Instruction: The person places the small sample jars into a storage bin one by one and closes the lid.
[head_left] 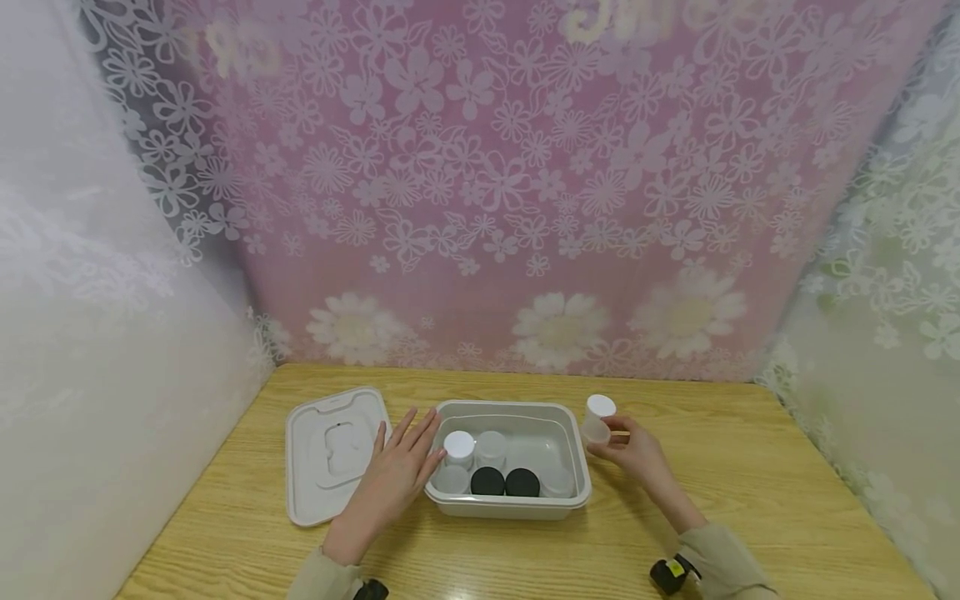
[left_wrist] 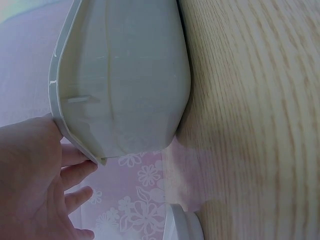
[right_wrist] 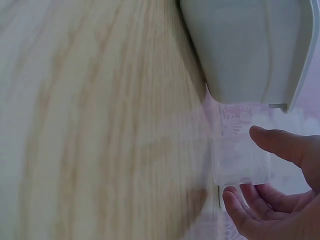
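Observation:
A pale grey plastic tub (head_left: 510,507) stands on the wooden table. My left hand (head_left: 401,467) rests on its left rim, fingers mostly straight and spread. Just beyond the tub's right end, my right hand (head_left: 633,454) holds a small clear jar (head_left: 596,432) between thumb and fingers; this jar (right_wrist: 240,155) appears upright at table level in the right wrist view. Directly behind it stands a white-lidded jar (head_left: 601,407). Inside the tub are another white-lidded jar (head_left: 459,444), two black-lidded jars (head_left: 487,481) and several clear or translucent jars (head_left: 557,482).
The tub's pale lid (head_left: 303,467) lies flat on the table to the left, partly behind my left hand. Floral curtains (head_left: 480,208) hang behind the table and at its sides. A wrist camera (head_left: 671,573) is strapped near my right sleeve.

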